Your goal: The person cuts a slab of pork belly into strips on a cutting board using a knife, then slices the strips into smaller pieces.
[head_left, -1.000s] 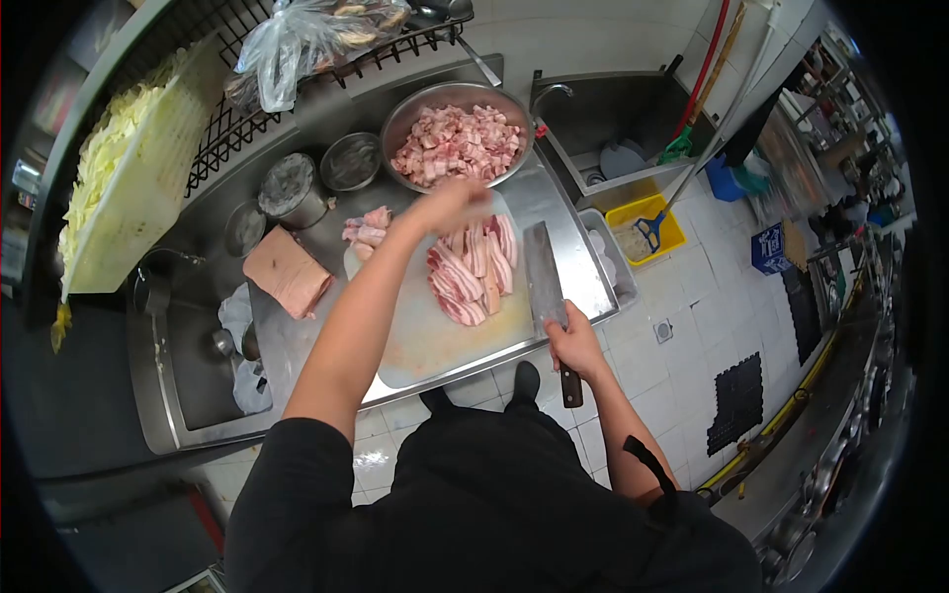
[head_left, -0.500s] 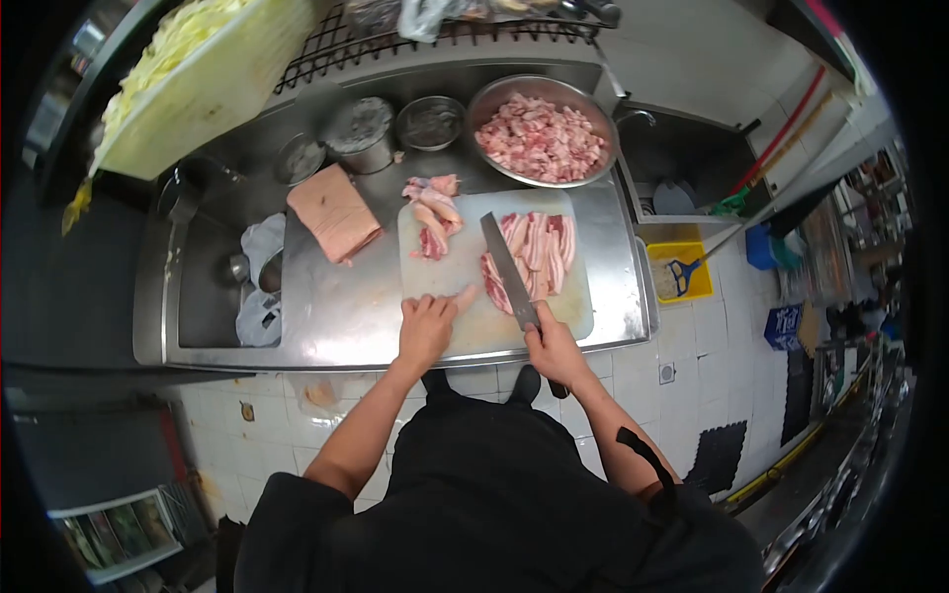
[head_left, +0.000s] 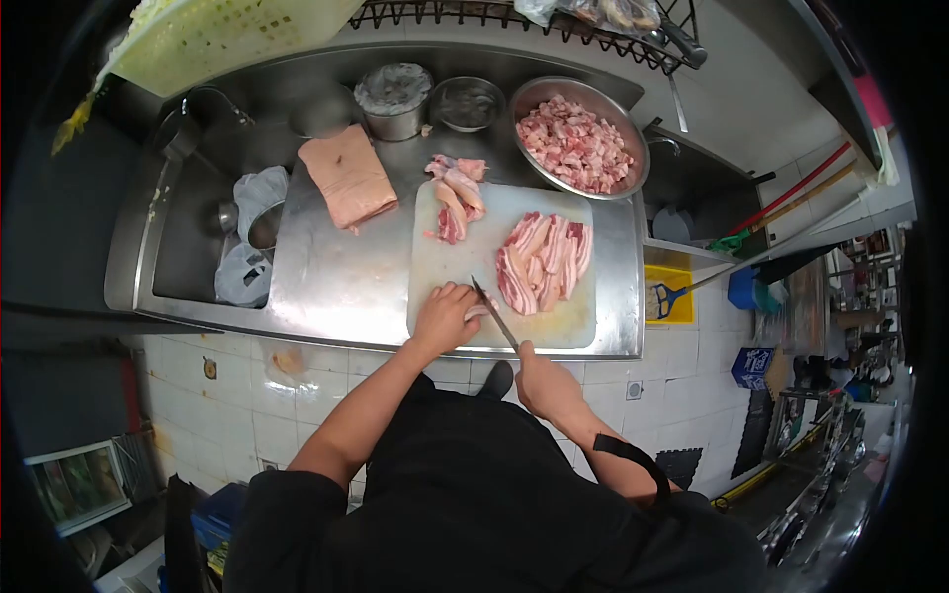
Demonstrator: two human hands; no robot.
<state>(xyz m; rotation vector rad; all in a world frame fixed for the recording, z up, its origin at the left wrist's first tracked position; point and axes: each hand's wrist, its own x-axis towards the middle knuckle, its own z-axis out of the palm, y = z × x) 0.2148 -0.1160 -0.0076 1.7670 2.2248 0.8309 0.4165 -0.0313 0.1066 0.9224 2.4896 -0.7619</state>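
Note:
My left hand [head_left: 446, 317] presses with bent fingers on a small strip of meat [head_left: 478, 310] near the front edge of the white cutting board [head_left: 450, 267]. My right hand [head_left: 547, 382] is wrapped round the handle of a knife [head_left: 497, 318], its blade edge-on, with the tip just right of my left fingers. Sliced pork strips [head_left: 544, 263] lie side by side on the board's right part. Trimmed meat pieces [head_left: 458, 196] sit at its upper left. A large slab of pork [head_left: 349, 178] rests on the steel counter, left of the board.
A metal bowl of diced meat [head_left: 578, 140] stands behind the board. Metal containers [head_left: 393, 99] line the back. A sink [head_left: 188, 262] with plastic bags is at the left, another sink [head_left: 692, 188] at the right. A yellow bin [head_left: 672, 295] stands on the floor.
The knife has left the sliced strips and turned edge-on beside my left hand, over the board's front part. My left fingers now bend over a small strip. The view has shifted.

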